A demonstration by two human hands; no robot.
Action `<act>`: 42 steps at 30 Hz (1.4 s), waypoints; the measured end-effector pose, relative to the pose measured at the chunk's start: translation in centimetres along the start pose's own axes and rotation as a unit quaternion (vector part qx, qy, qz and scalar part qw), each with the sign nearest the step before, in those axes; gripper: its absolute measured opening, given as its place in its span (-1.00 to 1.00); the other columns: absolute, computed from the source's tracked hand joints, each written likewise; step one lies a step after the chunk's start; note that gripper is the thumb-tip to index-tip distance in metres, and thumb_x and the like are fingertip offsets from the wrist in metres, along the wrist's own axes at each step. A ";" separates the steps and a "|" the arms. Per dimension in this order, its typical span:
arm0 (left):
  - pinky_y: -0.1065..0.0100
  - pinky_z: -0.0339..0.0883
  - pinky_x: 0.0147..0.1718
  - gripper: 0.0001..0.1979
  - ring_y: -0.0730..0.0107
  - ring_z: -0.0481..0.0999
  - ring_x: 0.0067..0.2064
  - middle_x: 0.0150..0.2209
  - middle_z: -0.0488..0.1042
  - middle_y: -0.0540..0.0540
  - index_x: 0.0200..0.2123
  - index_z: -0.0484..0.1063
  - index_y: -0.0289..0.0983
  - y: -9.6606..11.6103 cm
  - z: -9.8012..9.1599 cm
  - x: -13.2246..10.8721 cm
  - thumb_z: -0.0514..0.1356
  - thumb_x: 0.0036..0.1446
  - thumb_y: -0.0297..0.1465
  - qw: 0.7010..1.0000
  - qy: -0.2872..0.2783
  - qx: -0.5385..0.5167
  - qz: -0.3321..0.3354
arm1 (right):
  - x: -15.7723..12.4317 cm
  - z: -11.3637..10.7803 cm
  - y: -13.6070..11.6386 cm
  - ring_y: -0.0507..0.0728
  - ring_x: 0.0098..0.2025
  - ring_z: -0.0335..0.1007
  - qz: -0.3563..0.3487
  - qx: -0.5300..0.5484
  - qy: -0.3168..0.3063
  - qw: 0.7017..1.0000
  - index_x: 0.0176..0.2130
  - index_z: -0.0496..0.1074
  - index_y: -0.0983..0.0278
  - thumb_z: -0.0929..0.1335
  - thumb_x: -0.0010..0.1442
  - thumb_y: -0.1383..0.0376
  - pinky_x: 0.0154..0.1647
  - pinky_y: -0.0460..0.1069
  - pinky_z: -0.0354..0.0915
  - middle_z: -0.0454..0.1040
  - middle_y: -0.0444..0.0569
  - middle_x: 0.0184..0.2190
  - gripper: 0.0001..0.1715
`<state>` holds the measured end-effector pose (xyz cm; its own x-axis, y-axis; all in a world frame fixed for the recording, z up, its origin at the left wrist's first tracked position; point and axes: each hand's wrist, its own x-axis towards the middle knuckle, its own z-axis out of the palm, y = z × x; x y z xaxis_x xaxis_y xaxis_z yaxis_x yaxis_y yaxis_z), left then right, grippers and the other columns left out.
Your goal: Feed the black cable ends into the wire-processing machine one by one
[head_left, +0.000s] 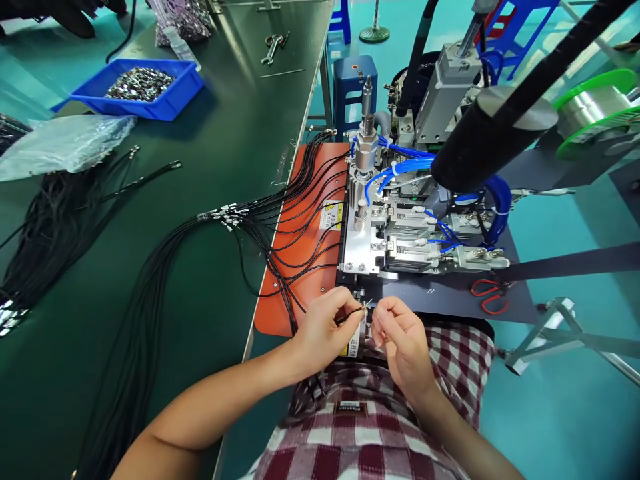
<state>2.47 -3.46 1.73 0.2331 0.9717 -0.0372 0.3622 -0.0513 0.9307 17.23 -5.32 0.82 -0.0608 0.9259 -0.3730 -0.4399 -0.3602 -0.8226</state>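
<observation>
Between thumb and forefinger, my left hand (327, 328) pinches a black cable (351, 313) near its stripped end, where fine bare wires stick out. Just right of those wires is my right hand (400, 331), its fingers curled and thumb against the forefinger; whether anything small is in that pinch I cannot make out. Ahead of both hands stands a metal machine (361, 250) with blue air tubes. Several black cables run from its left edge across an orange plate (305, 207) to a bundle with shiny metal ends (227, 215) on the green table.
At the table's far left are a blue tray (173, 107) of small metal parts, a plastic bag (65, 143) and more cables (55, 213). A wrench (272, 50) lies farther back. Red-handled scissors (493, 295) rest at right. A black cylinder (475, 143) overhangs the machine, near a wire spool (593, 113).
</observation>
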 end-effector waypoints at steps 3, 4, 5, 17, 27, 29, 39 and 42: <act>0.47 0.20 -0.52 -0.87 0.51 0.31 -0.46 -0.47 0.33 0.01 -0.44 0.30 -0.27 0.0 0.1 -0.1 0.14 0.17 -0.43 1.000 0.005 0.013 0.009 | -0.1 0.2 0.3 -0.05 -0.63 0.05 0.006 -0.005 -0.008 1.000 -0.43 0.33 0.25 0.42 0.13 0.16 -0.58 -0.11 0.03 0.22 -0.25 -0.66 -0.74; 0.47 0.20 -0.52 -0.87 0.51 0.31 -0.46 -0.47 0.32 0.01 -0.44 0.29 -0.27 0.0 0.1 -0.1 0.14 0.17 -0.43 1.000 0.006 0.014 0.013 | -0.1 0.3 0.4 -0.05 -0.63 0.05 0.012 0.002 -0.014 1.000 -0.44 0.32 0.25 0.42 0.13 0.17 -0.59 -0.12 0.02 0.22 -0.25 -0.66 -0.73; 0.47 0.20 -0.52 -0.87 0.51 0.30 -0.47 -0.47 0.32 0.02 -0.44 0.29 -0.27 -0.1 0.2 -0.2 0.14 0.17 -0.43 1.000 0.007 0.014 0.016 | -0.1 0.4 0.5 -0.05 -0.62 0.05 0.018 0.013 -0.019 1.000 -0.44 0.31 0.25 0.41 0.13 0.17 -0.59 -0.12 0.02 0.22 -0.25 -0.66 -0.73; 0.40 0.30 -0.33 -0.79 0.39 0.41 -0.28 -0.30 0.44 -0.08 -0.10 0.43 -0.25 0.4 -0.5 0.3 0.12 0.21 -0.42 0.997 -0.069 -0.045 0.011 | -0.2 0.1 0.6 -0.06 -0.63 0.06 0.031 0.035 -0.033 0.998 -0.39 0.39 0.27 0.42 0.13 0.19 -0.61 -0.13 0.00 0.24 -0.24 -0.66 -0.80; 0.56 -0.04 -0.72 -0.72 0.61 0.21 -0.71 -0.71 0.26 0.12 -0.29 0.36 -0.30 0.6 -1.0 1.3 0.22 0.13 -0.19 0.939 -0.141 -0.265 -0.169 | 0.2 -0.2 0.4 -0.09 -0.64 0.06 0.024 0.004 -0.033 0.999 -0.44 0.39 0.28 0.46 0.07 0.21 -0.62 -0.14 -0.02 0.23 -0.26 -0.65 -0.77; 0.57 -0.07 -0.73 -0.70 0.62 0.18 -0.73 -0.75 0.25 0.13 -0.30 0.36 -0.32 0.6 -0.9 1.3 0.23 0.11 -0.18 0.936 -0.123 -0.272 -0.187 | 0.3 -0.3 0.6 -0.10 -0.64 0.05 0.022 0.006 -0.028 0.999 -0.44 0.40 0.28 0.46 0.08 0.21 -0.62 -0.15 -0.03 0.22 -0.26 -0.65 -0.77; 0.60 -0.04 -0.77 -0.70 0.73 0.19 -0.74 -0.53 0.39 0.05 -0.36 0.32 -0.36 0.8 -0.5 1.5 0.28 0.07 -0.23 0.934 -0.062 -0.293 -0.193 | 0.7 -0.5 1.1 -0.08 -0.62 0.13 -0.030 -0.055 -0.005 0.998 -0.34 0.38 0.26 0.39 0.19 0.21 -0.61 -0.14 0.08 0.26 -0.24 -0.60 -0.84; 0.60 -0.01 -0.78 -0.71 0.73 0.18 -0.76 -0.57 0.38 0.06 -0.37 0.32 -0.36 0.9 -0.5 1.5 0.28 0.07 -0.25 0.934 -0.057 -0.290 -0.200 | 0.7 -0.4 1.0 -0.03 -0.56 0.21 -0.139 -0.179 0.043 0.973 -0.25 0.42 0.22 0.39 0.17 0.30 -0.56 -0.11 0.18 0.33 -0.19 -0.50 -0.91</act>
<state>2.65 -1.92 2.67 0.2905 0.8538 -0.4319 -0.1019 0.4765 0.8733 17.07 -5.06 -0.47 0.0972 0.9860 -0.1355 -0.0872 -0.1272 -0.9880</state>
